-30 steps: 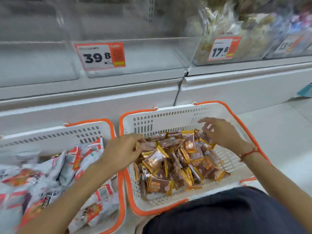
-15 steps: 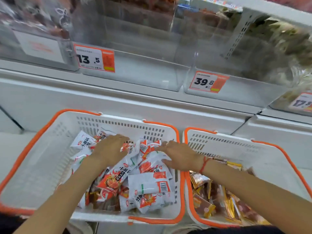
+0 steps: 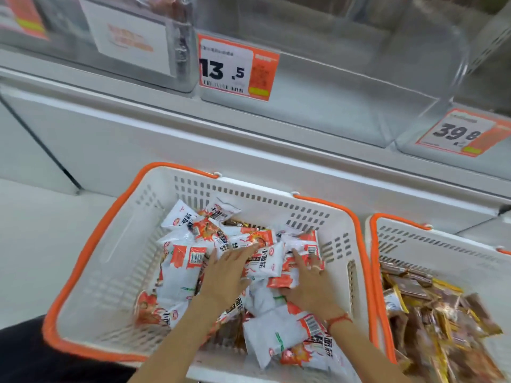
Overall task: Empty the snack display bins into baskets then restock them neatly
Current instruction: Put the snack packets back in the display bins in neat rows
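A white basket with an orange rim (image 3: 91,252) holds a heap of white-and-red snack packets (image 3: 182,269). My left hand (image 3: 225,275) lies flat on the heap with straight fingers. My right hand (image 3: 311,283) rests beside it, fingers spread over the packets, a red string at its wrist. A second white basket (image 3: 442,252) to the right holds brown-and-gold snack packets (image 3: 431,308). Above, the clear display bin (image 3: 345,106) with the 13.5 price tag (image 3: 237,67) has nothing visible in it. The bin with the 39.8 tag (image 3: 459,134) is at the right.
A white shelf base (image 3: 166,134) runs behind the baskets. More clear bins with blurred goods stand at the upper left (image 3: 124,37). Pale floor (image 3: 33,244) lies left of the basket. My dark-clothed knee (image 3: 33,355) is at the bottom left.
My view and both hands shifted left from the brown-packet basket to the white-packet basket. Both hands now lie closer together on the white-and-red packets, fingers stretched out.
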A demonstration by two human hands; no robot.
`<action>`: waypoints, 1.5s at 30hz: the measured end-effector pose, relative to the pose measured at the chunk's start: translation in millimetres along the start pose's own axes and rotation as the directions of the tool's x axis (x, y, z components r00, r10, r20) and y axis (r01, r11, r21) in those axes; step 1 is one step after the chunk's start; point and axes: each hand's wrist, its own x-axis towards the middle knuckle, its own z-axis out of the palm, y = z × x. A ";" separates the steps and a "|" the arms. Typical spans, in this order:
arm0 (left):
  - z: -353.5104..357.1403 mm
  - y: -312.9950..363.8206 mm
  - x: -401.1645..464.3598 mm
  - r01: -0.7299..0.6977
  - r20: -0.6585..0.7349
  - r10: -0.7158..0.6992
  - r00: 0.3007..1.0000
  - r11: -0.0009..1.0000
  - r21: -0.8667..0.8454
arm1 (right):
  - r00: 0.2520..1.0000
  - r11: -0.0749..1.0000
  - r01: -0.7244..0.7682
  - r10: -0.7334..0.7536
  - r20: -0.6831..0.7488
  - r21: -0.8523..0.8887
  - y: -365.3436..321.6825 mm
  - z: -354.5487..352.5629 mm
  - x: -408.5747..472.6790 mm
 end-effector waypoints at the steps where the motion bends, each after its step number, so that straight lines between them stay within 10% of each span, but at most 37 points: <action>1: -5.9 -2.0 0.3 -0.013 0.022 0.012 1.000 0.998 0.059 | 0.999 1.000 0.017 -0.018 0.044 0.021 -7.4 1.3 0.0; 5: -49.0 -25.1 0.2 0.171 -0.007 -0.173 0.985 0.963 0.209 | 0.912 0.913 0.179 -0.294 0.286 0.368 -47.4 -17.8 -24.4; 8: -81.4 -50.6 -7.1 0.353 -0.130 -0.346 0.929 0.935 0.031 | 0.788 0.747 0.171 -0.495 0.367 0.642 -56.7 -52.4 -43.7; 10: -95.4 -54.8 -8.3 0.370 -0.226 -0.398 0.889 0.916 -0.155 | 0.855 0.678 0.138 -0.450 0.259 0.722 -48.9 -65.2 -41.2; 14: -84.6 -22.4 0.2 0.058 -0.412 -0.143 0.900 0.976 -0.211 | 0.994 0.967 0.078 -0.057 -0.093 0.241 -9.4 -45.9 -2.1; 17: -43.2 -5.3 -4.3 -0.193 0.057 0.186 0.981 0.966 0.174 | 0.994 0.999 -0.033 0.033 0.106 0.007 2.8 -20.9 10.9; 19: -27.9 -29.1 -8.2 -0.220 0.252 0.138 0.958 0.917 0.334 | 0.991 0.989 0.017 0.002 0.133 -0.146 3.3 -10.7 15.6; 25: -32.2 -78.7 -14.7 -0.015 0.028 0.002 1.000 0.884 0.467 | 0.988 0.988 0.154 -0.154 0.001 -0.016 -1.5 -13.2 9.4; 30: -50.8 -81.7 -15.8 0.185 0.041 -0.195 0.980 0.965 0.187 | 0.977 0.977 0.160 -0.137 -0.165 0.140 -2.6 -47.0 -1.9; 33: -97.9 -88.0 -14.3 0.204 0.097 -0.183 0.978 0.932 -0.299 | 0.947 0.953 0.236 -0.182 -0.265 0.189 -21.0 -67.1 -17.9; 37: -155.1 -80.8 -27.4 0.239 -0.394 -0.421 0.817 0.869 -0.433 | 0.850 0.893 0.436 -0.365 -0.380 0.115 -92.3 -69.2 -43.3; 40: -170.6 -58.0 -36.4 0.260 -0.597 -0.490 0.635 0.864 -0.432 | 0.820 0.794 0.572 -0.562 -0.111 0.205 -144.8 -45.9 -49.7; 42: -165.2 -45.4 -36.6 0.223 -0.624 -0.428 0.653 0.897 -0.382 | 0.716 0.733 0.603 -0.671 0.191 0.315 -157.6 -35.4 -49.0; 45: -135.8 -29.9 -27.3 0.133 -0.568 -0.264 0.779 0.956 -0.261 | 0.692 0.726 0.604 -0.682 0.237 0.328 -128.7 -43.2 -38.8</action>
